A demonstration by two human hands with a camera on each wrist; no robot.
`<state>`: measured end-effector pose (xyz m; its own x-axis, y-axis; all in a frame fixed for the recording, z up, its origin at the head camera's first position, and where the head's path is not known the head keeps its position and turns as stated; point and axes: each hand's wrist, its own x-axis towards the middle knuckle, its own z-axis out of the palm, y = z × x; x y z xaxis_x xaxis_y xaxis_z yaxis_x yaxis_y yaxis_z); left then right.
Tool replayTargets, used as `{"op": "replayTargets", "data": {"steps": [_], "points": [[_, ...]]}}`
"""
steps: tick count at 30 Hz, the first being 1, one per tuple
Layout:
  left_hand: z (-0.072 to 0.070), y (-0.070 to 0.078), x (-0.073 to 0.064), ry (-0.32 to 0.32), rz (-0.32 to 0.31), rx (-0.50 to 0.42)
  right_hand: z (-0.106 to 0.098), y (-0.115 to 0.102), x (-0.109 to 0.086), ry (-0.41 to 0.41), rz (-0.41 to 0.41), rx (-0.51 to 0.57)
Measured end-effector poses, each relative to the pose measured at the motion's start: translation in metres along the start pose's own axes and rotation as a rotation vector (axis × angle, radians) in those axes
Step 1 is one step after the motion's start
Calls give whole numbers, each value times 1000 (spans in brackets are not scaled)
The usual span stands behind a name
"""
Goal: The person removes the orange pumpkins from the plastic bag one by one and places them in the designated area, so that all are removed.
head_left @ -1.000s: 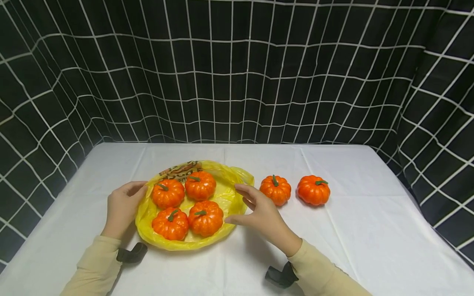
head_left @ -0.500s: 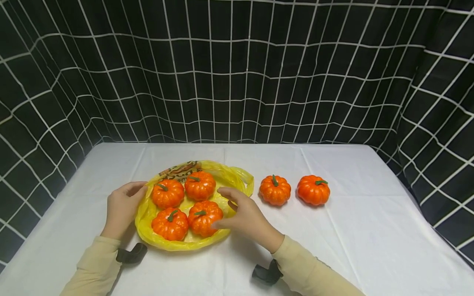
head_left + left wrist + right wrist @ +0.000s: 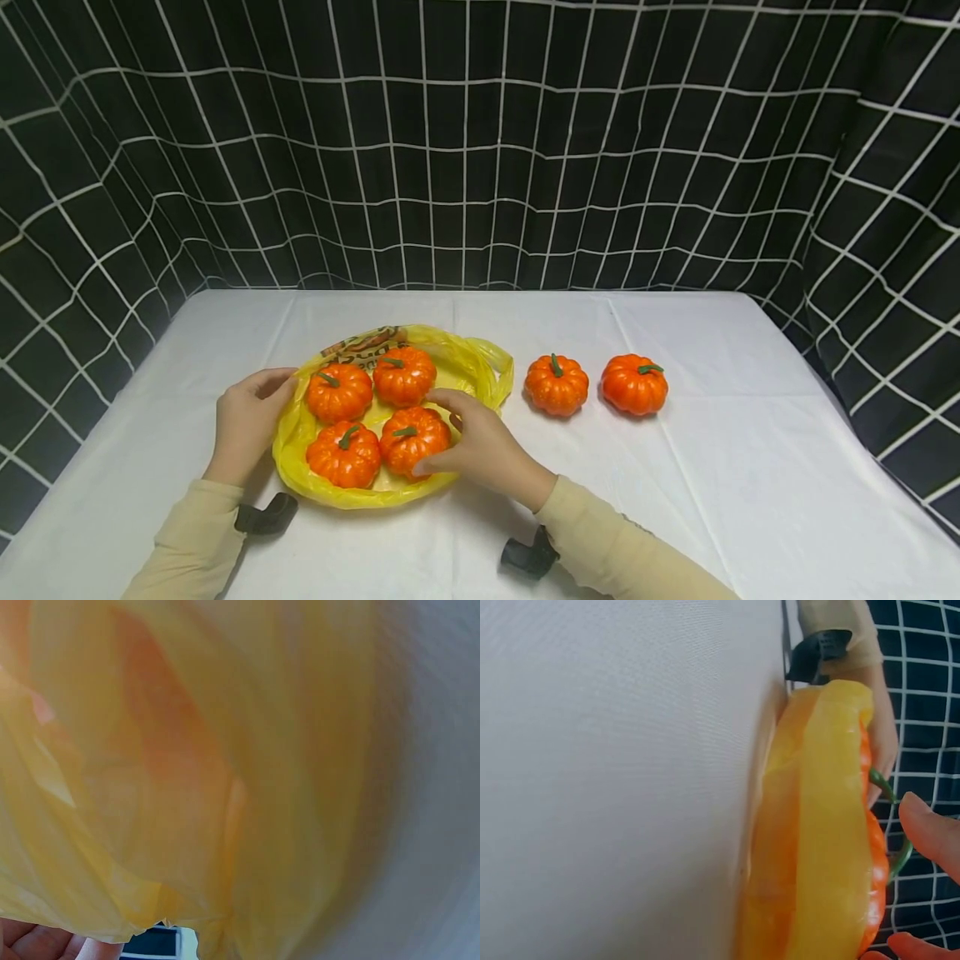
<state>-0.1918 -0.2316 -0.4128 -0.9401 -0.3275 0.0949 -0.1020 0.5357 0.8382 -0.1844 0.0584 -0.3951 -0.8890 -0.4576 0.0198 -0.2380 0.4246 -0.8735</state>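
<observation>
Left hand (image 3: pixel 249 423): pinches yellow bag (image 3: pixel 367 500), side facing left edge of table (image 3: pixel 712 475)
Right hand (image 3: pixel 491 450): fingers unclosed around front-right pumpkin (image 3: pixel 411 448)

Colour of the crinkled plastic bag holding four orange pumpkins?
Yellow plastic bag with brown print; head view best.

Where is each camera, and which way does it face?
Head: worn on head, facing forward and down at the yellow bag; left hand, right hand show.
Left wrist: on that wrist, facing the bag's side; fingers low left.
Right wrist: on that wrist, facing leftward past the bag; right fingertips, left arm.
Both wrist views share bag and white cloth.
</observation>
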Motion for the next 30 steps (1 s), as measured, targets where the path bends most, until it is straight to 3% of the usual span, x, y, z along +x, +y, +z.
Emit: {"op": "replayTargets", "data": {"steps": [19, 30], "points": [[1, 0, 0, 3, 4, 12, 7, 4, 4, -26, 49, -80], [1, -1, 1, 6, 18, 26, 10, 7, 4, 14, 45, -100]]}}
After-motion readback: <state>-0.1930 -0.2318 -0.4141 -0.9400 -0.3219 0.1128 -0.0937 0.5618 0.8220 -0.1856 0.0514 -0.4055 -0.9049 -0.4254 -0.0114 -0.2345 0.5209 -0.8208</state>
